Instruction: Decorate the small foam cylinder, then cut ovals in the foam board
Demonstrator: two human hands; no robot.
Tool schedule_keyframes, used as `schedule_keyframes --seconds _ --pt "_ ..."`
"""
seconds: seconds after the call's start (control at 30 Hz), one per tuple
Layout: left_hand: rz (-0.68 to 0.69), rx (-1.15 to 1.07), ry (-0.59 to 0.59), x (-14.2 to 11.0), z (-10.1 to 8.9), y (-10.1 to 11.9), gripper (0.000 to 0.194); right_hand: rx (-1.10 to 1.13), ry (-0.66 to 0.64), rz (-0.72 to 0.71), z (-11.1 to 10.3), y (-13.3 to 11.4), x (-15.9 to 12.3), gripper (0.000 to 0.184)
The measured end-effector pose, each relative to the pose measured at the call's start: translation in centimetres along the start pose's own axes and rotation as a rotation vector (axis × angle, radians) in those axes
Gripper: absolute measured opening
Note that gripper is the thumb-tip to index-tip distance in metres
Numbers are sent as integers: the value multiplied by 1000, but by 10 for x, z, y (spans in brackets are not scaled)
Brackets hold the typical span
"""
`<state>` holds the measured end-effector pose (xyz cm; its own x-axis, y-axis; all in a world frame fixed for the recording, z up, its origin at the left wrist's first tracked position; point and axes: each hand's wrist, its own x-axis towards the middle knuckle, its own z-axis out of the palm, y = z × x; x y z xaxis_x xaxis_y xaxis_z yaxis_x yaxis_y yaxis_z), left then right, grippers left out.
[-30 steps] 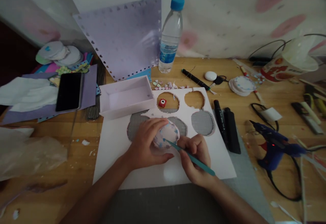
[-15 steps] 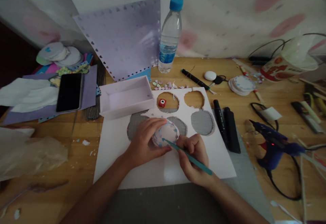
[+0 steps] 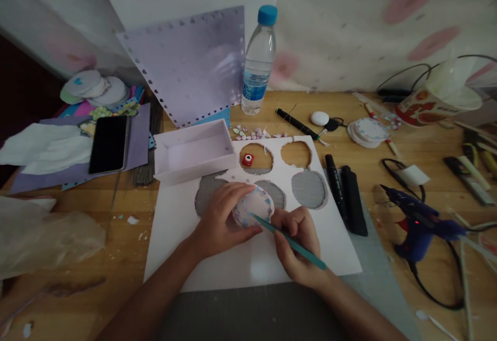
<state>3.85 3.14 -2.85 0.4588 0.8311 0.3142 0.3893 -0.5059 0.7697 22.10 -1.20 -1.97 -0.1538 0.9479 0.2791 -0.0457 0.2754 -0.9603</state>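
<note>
My left hand (image 3: 225, 217) is curled around the edge of a round white paper disc (image 3: 254, 205) with small blue and pinkish bits along its rim. The thumb presses its lower side and the fingers its upper left. In my right hand (image 3: 298, 242) are slim teal tweezers (image 3: 301, 250), pinched between thumb and fingers. Their pointed tip is over the lower middle of the disc; whether it touches cannot be made out. Both hands are above a white sheet (image 3: 229, 266) with several round holes cut out. A small red heart punch (image 3: 247, 160) sits inside one hole.
A white open box (image 3: 194, 149) stands behind my left hand, near a water bottle (image 3: 258, 67). Tiny paper pieces (image 3: 250, 133) lie beyond the sheet. Black markers (image 3: 353, 201) and a blue glue gun (image 3: 419, 222) are right; a phone (image 3: 108, 144) is left.
The tweezers' tip has drawn back slightly to the right over the disc. Both hands keep their grips, and the camera view has shifted a little.
</note>
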Motion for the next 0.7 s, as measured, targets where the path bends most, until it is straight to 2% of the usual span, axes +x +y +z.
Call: schedule_keyframes --seconds 0.3,0.47,0.53,0.7 --pt "-17 12 -24 0 -1 1 65 68 66 25 -1 3 -1 18" --pt "-2 5 -15 0 -1 0 65 73 12 45 -3 6 -5 17" --pt "-7 8 -12 1 -4 2 64 129 64 47 -7 5 -5 18" --pt "-3 1 -31 -3 -11 13 62 329 316 52 -20 7 8 25"
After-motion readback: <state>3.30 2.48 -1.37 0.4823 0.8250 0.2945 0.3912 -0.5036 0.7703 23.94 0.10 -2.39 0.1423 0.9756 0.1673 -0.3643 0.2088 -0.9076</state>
